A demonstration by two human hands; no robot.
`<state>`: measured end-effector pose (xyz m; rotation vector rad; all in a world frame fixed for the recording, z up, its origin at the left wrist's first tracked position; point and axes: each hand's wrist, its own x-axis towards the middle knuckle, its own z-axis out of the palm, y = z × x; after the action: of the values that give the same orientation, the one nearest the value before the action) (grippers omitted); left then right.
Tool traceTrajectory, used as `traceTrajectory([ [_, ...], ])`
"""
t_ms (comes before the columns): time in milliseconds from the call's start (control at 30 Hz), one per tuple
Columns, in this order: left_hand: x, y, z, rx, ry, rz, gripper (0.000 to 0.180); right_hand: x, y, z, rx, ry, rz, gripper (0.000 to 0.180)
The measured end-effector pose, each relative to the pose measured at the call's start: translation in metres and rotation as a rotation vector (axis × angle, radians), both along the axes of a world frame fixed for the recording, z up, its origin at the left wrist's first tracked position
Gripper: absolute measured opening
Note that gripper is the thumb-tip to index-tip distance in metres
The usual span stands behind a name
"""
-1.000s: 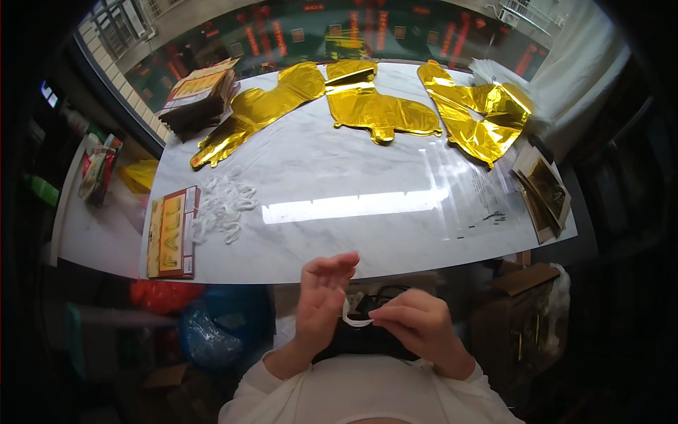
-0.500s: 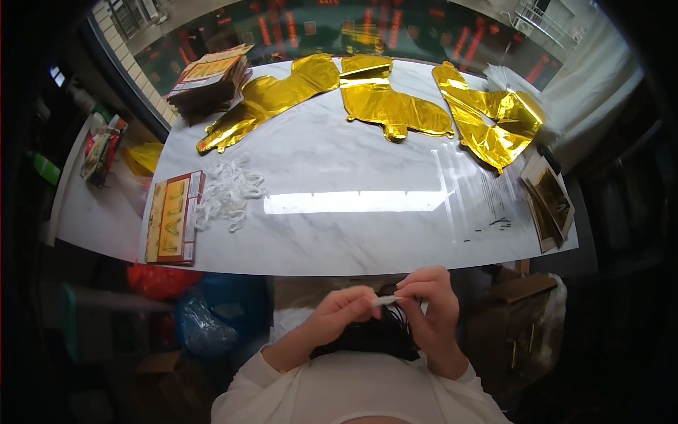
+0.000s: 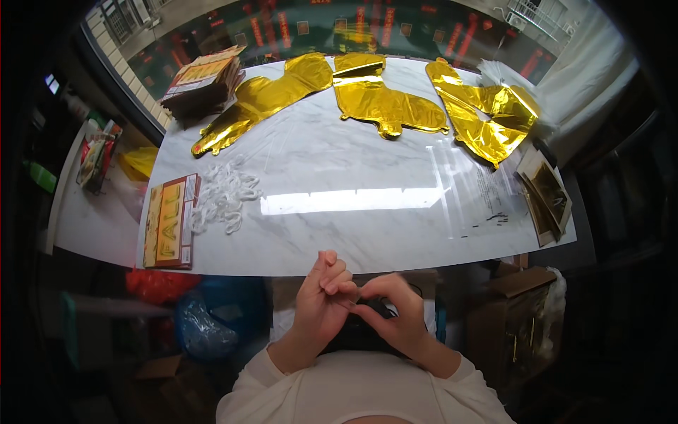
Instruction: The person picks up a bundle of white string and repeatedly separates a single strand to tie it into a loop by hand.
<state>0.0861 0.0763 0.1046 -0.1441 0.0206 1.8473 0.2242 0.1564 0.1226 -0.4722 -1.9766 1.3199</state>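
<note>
My left hand (image 3: 321,304) and my right hand (image 3: 397,319) meet fingertip to fingertip just below the near edge of the white marble table (image 3: 339,240). The fingers of both are curled and pinched together. Whatever is between them is hidden. Under the hands, in my lap, lies a dark object (image 3: 360,333). The nearest things on the table are a heap of small white ribbon coils (image 3: 226,198) and a flat orange-and-yellow pack (image 3: 169,222), both to the left.
Three crumpled gold foil balloons (image 3: 378,99) lie along the far edge, beside a stack of brown packs (image 3: 205,81). Clear plastic sleeves (image 3: 473,187) and more packs (image 3: 547,194) are on the right. A blue bag (image 3: 205,321) and a cardboard box (image 3: 519,318) sit below.
A second ago my left hand was raised, fingers spread, with a white strip between the hands. Both hands have since closed together and the strip is out of sight.
</note>
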Motion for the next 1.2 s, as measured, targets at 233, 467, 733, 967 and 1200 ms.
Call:
traceTrajectory([
  [233,0.008,0.001,0.004,-0.234,0.218,0.106,0.018,0.002,-0.001,-0.001,-0.111,-0.129,0.071,0.016],
  [467,0.019,-0.008,-0.011,-0.366,0.895,-0.101,0.031,0.005,0.005,-0.001,-0.081,0.044,-0.048,0.018],
  [733,0.008,-0.021,0.012,-0.384,0.912,-0.378,0.030,0.015,0.012,-0.003,-0.047,-0.057,-0.111,0.024],
  [967,-0.023,-0.038,0.005,-0.080,1.190,-0.554,0.023,0.018,0.020,-0.014,-0.256,0.021,0.299,0.022],
  [1200,-0.007,-0.039,-0.008,-0.367,1.108,-0.375,0.023,0.010,0.000,0.000,-0.109,-0.044,0.208,0.021],
])
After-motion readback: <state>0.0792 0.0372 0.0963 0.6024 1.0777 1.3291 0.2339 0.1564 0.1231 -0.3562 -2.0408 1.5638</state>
